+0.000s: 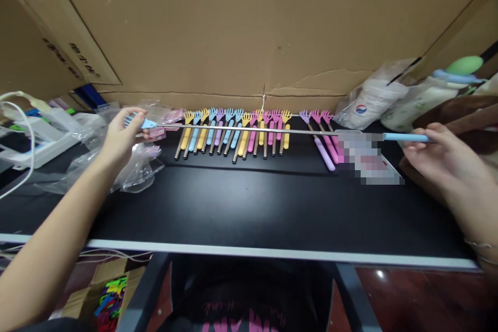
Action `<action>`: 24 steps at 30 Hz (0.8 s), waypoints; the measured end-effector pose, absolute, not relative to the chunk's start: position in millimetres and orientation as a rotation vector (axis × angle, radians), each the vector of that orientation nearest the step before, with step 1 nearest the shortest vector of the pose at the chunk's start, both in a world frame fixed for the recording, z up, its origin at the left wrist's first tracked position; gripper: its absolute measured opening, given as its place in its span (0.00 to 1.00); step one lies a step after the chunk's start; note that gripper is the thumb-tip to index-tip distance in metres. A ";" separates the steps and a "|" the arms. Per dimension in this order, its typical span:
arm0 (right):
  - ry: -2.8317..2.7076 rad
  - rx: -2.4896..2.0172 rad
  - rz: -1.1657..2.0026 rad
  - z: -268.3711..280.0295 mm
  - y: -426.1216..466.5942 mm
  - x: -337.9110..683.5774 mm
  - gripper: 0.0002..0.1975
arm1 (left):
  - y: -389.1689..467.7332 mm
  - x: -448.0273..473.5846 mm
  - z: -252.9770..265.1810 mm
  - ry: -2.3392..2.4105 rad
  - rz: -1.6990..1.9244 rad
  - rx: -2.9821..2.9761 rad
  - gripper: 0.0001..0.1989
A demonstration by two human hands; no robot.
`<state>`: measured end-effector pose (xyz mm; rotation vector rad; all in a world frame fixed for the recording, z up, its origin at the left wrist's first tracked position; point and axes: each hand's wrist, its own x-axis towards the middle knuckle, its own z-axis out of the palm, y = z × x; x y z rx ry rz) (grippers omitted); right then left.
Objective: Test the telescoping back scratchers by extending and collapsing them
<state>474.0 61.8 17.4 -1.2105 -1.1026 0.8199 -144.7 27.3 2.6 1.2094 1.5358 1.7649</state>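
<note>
A telescopic back scratcher (249, 129) with a light blue claw and handle stretches level across the view, its metal rod drawn out long. My left hand (125, 132) is closed around the claw end. At the other end, my right hand (447, 161) grips the blue handle between thumb and fingers. Behind and below the rod, a row of shorter back scratchers (233, 137) in yellow, blue, purple and pink lies on the black table (241, 202), claws toward the cardboard. Three more, a purple one (323, 153) and two pink ones, lie apart to the right.
Clear plastic bags (140, 171) lie by my left forearm, near a white tray (50, 140) and cable. A cup in a bag (373, 104), a bottle (431, 93) and a pixelated flat item (369, 158) are at right. Cardboard (233, 26) walls the back. Below stands a box of colourful pieces (112, 298).
</note>
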 end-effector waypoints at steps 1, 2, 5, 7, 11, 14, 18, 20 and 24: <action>-1.115 -1.202 0.844 15.2 65.7 475.1 0.15 | 27.7 -142.4 0.8 1.540 1.772 1.209 0.16; -1.124 -1.198 0.860 13.2 69.1 475.5 0.16 | 28.3 -140.8 -0.8 1.550 1.789 1.202 0.16; -1.092 -1.190 0.867 10.9 77.0 473.1 0.18 | 30.5 -140.0 -3.7 1.590 1.853 1.141 0.14; -1.074 -1.204 0.879 12.1 80.8 469.9 0.17 | 31.6 -141.6 -4.9 1.614 1.871 1.095 0.13; -1.074 -1.240 0.931 13.3 85.4 464.8 0.15 | 32.5 -142.5 -6.8 1.637 1.871 1.074 0.13; -1.016 -1.246 0.938 9.2 85.2 464.2 0.15 | 32.3 -139.2 -7.0 1.636 1.867 1.109 0.14; -0.925 -1.240 0.927 3.1 82.3 463.6 0.16 | 30.7 -133.0 -5.0 1.615 1.841 1.171 0.16; -0.907 -1.235 0.949 2.3 80.6 460.7 0.15 | 29.1 -130.6 -4.4 1.594 1.810 1.201 0.17; -0.914 -1.217 1.036 4.9 75.7 448.7 0.12 | 25.5 -127.1 -5.5 1.543 1.661 1.295 0.21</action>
